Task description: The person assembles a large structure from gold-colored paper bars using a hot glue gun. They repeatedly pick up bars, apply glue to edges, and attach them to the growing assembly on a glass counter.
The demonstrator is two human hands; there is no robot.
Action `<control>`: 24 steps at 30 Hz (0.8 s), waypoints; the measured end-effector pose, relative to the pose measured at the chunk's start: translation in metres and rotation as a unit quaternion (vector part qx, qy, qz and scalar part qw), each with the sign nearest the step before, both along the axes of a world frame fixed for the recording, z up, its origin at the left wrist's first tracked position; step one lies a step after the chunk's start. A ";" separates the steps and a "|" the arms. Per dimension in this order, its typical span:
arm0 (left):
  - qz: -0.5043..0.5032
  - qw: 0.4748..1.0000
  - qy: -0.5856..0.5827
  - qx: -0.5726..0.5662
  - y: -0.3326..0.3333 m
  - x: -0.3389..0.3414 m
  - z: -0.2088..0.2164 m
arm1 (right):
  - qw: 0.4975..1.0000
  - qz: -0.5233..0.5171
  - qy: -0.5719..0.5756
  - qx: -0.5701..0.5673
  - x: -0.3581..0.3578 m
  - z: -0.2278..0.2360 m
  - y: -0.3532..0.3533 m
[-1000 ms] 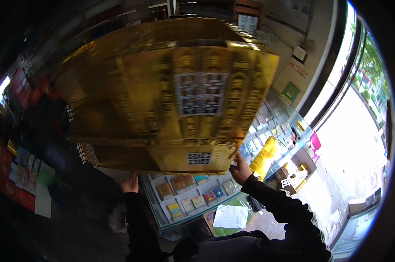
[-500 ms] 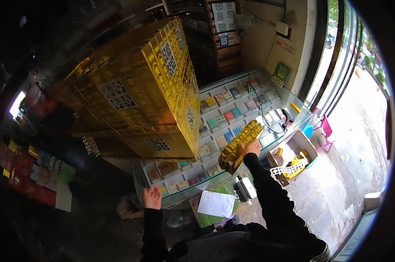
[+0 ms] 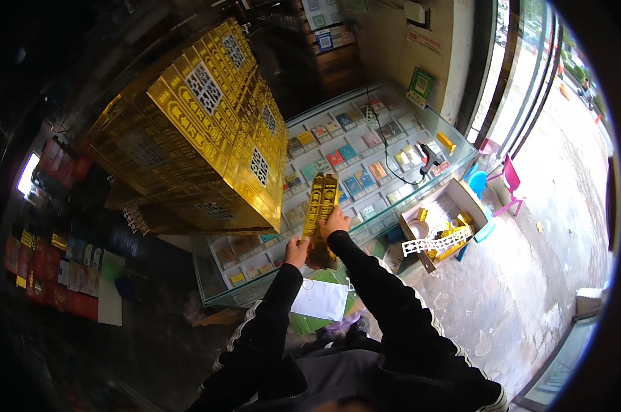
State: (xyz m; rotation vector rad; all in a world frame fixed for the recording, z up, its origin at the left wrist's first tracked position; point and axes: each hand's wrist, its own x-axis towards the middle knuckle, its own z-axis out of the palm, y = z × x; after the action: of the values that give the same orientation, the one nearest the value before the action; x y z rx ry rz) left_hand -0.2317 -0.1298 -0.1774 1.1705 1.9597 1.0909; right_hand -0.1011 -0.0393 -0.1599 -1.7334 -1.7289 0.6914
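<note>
Both my hands are closed on a folded gold cardboard strip (image 3: pixel 319 206) with dark printing, held upright over the front edge of a glass counter. My left hand (image 3: pixel 297 252) grips its lower left side. Higher up, on its right side, is my right hand (image 3: pixel 336 223); the strip's lower end is dark and partly behind my hands. To the left stands a large box-like structure (image 3: pixel 207 130) of printed gold cardboard, with white lattice windows (image 3: pixel 204 89) set in its walls.
The glass counter (image 3: pixel 365 226) holds rows of small packs. On it lies a black corded tool (image 3: pixel 430 159) resembling a glue gun. Right of it, an open carton (image 3: pixel 461 196) contains tape, yellow pieces and a white lattice strip (image 3: pixel 437 242). White paper (image 3: pixel 319 300) lies below my hands; a pink chair (image 3: pixel 510 180) stands right.
The gold strip has moved left and turned upright in my right hand. My left hand has come over to the right and taken hold of it. The view has shifted.
</note>
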 end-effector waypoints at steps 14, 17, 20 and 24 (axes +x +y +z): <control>0.048 0.995 -0.087 -0.028 -0.069 -0.097 -0.001 | 0.993 0.082 -0.012 -0.081 -0.115 -0.005 -0.024; 0.013 0.989 -0.142 -0.034 -0.074 -0.107 -0.001 | 0.991 0.071 0.000 -0.110 -0.130 -0.004 -0.030; -0.004 0.990 -0.143 -0.018 -0.089 -0.121 0.003 | 0.991 0.072 0.009 -0.111 -0.145 -0.002 -0.044; -0.002 0.993 -0.117 -0.007 -0.119 -0.137 0.003 | 0.992 0.089 -0.014 -0.088 -0.152 0.001 -0.057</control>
State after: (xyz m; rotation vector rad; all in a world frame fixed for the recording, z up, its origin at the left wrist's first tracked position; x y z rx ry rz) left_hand -0.3688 -0.2486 -0.1749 0.9888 1.7810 1.1542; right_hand -0.2533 -0.0966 -0.1592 -1.7238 -1.9083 0.9268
